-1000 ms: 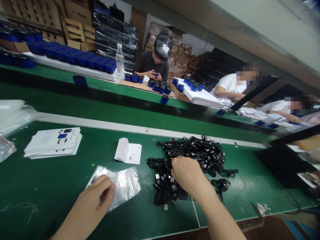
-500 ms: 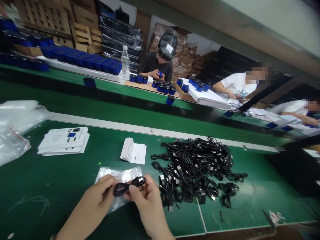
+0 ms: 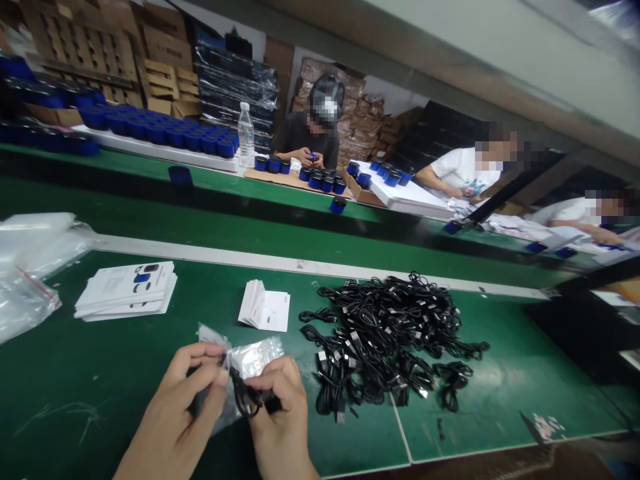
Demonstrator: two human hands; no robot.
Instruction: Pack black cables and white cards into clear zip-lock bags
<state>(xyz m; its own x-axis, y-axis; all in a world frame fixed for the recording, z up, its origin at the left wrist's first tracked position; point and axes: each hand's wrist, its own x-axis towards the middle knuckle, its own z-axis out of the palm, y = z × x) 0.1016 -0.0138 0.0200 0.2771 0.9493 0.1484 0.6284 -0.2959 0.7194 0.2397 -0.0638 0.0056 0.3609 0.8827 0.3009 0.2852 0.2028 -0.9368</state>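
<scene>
A coiled black USB cable [image 3: 243,397] is pinched in my right hand [image 3: 281,407], its loops pointing left against a clear plastic bag [image 3: 257,355]. The thumb and fingers of my left hand [image 3: 187,393] are closed on the bag's edge, at the left of the cable. Part of the bag is hidden behind both hands. To the right of my hands lies a large heap of similar black cables [image 3: 380,333]. A folded white leaflet stack [image 3: 274,309] stands just beyond the bag.
Printed white cards [image 3: 125,290] are stacked at the left, beside a pile of clear bags [image 3: 30,280]. Behind a white strip runs a green conveyor [image 3: 225,233] with blue-and-black round items [image 3: 338,205]. Several people sit across it. A shelf [image 3: 450,60] hangs overhead.
My left hand has shifted from beside the cable to the bag's edge, lifting it. The cable has turned in my right hand, so its loops hang lower by the bag.
</scene>
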